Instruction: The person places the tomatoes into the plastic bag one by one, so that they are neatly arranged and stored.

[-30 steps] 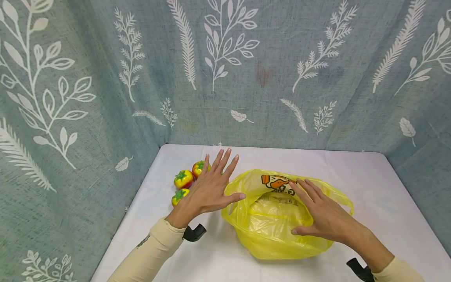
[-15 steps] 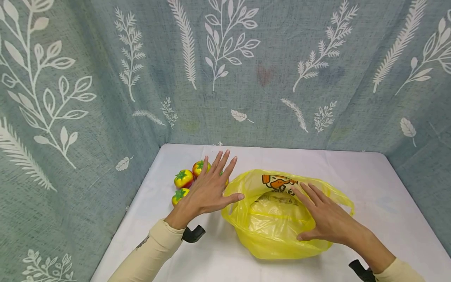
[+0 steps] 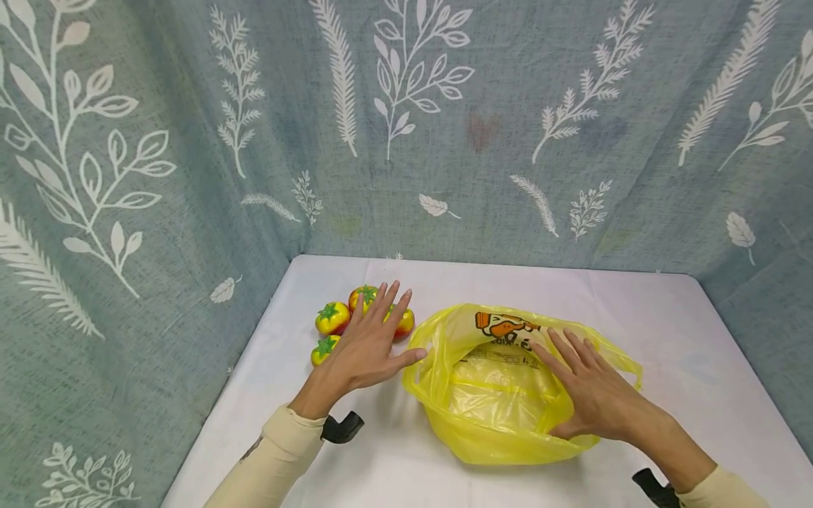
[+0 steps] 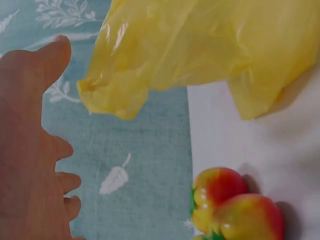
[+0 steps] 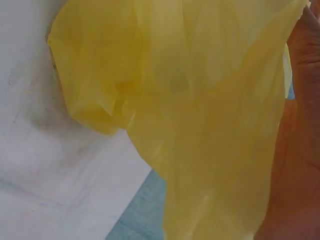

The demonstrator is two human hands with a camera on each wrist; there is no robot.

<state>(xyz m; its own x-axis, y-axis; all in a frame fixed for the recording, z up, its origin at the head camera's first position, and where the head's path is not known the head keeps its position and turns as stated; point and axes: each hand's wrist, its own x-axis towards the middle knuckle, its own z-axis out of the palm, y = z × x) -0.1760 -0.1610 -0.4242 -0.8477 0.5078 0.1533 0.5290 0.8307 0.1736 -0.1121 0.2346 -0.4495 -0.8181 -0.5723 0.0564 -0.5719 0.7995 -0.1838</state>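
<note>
A yellow plastic bag stands on the table with its mouth spread wide and an orange duck print inside its far wall. Over the bag's right side, my right hand has its fingers spread; I cannot tell whether they touch the plastic. Left of the bag, my left hand is held with fingers apart and nothing in them. Several yellow-and-red fruits with green leafy tops lie beyond and left of it, partly covered by it. In the left wrist view, two fruits appear at the lower right.
A white cloth covers the table. A grey-green curtain with white leaf patterns hangs behind it and along both sides. A black strap piece sticks out at the left wrist, and another at the right.
My left hand has drawn left and nearer, away from the bag's rim, uncovering more of the rightmost fruit. My right hand has shifted slightly right. The bag stays put; the view tilts a little.
</note>
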